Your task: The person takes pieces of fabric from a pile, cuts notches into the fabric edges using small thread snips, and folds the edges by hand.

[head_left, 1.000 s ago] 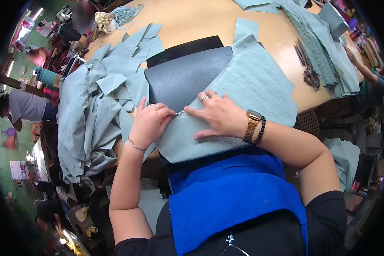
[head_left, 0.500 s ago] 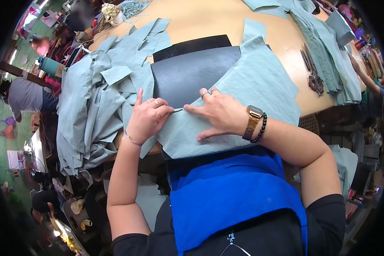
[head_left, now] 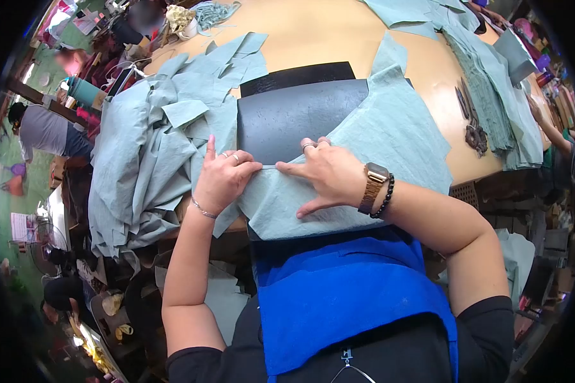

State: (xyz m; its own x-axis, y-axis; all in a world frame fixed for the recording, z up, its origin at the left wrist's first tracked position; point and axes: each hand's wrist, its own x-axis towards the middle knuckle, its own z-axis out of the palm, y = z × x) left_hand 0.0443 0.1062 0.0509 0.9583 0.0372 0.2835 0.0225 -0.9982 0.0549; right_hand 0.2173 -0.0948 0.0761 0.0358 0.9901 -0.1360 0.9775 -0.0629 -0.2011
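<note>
A pale grey-green fabric piece [head_left: 396,140] lies across a dark grey board [head_left: 300,118] in front of me, its near edge by my blue apron [head_left: 358,293]. My left hand [head_left: 225,177] is closed at the fabric's upper left edge, pinching it between thumb and fingers, with one finger raised. A narrow strip of that edge looks folded between my two hands. My right hand [head_left: 326,172] rests on the fabric with fingers spread, its index fingertip at the same edge. The underside of the fabric is hidden.
A large heap of grey-green fabric [head_left: 140,147] lies on the left of the table [head_left: 319,32]. Scissors [head_left: 469,121] and a stack of fabric [head_left: 492,96] are on the right. Another person's arm [head_left: 549,121] reaches in at the far right.
The whole view has shifted slightly. Both hands stay at the same edge, where the dark gap between them now shows as a pale folded strip.
</note>
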